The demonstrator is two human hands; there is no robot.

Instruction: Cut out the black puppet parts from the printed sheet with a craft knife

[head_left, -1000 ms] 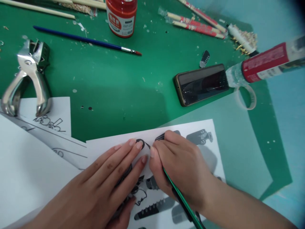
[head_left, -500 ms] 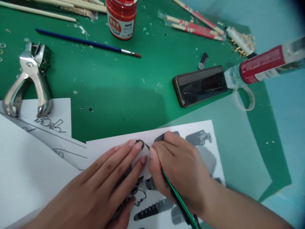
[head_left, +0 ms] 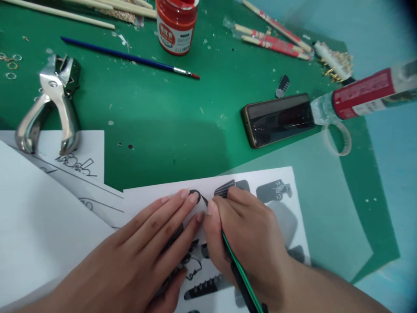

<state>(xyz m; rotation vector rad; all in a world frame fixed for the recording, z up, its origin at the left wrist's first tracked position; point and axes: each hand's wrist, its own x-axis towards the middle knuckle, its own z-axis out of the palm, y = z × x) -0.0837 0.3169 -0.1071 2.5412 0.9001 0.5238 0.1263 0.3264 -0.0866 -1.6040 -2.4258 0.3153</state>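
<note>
My left hand (head_left: pixel 143 252) lies flat with fingers stretched out, pressing down a white printed sheet (head_left: pixel 293 226) with black and grey shapes. Its fingertips rest beside a black printed ring. My right hand (head_left: pixel 247 237) is closed in a pinch round a thin green and black craft knife (head_left: pixel 243 278), whose tip meets the sheet right beside my left fingertips. The blade tip itself is hidden by my fingers.
A green cutting mat (head_left: pixel 156 113) carries a metal hole punch (head_left: pixel 48 104), a blue paintbrush (head_left: pixel 130 58), a red paint jar (head_left: pixel 176 24), a phone (head_left: pixel 278 119), wrapped chopsticks (head_left: pixel 273 41), a red-labelled bottle (head_left: pixel 365 95), a tape ring (head_left: pixel 337 137). More white sheets (head_left: pixel 39 217) lie at left.
The view has shifted slightly, so things sit a little further right. Both hands stay on the sheet in nearly the same pose, the knife hand barely moving.
</note>
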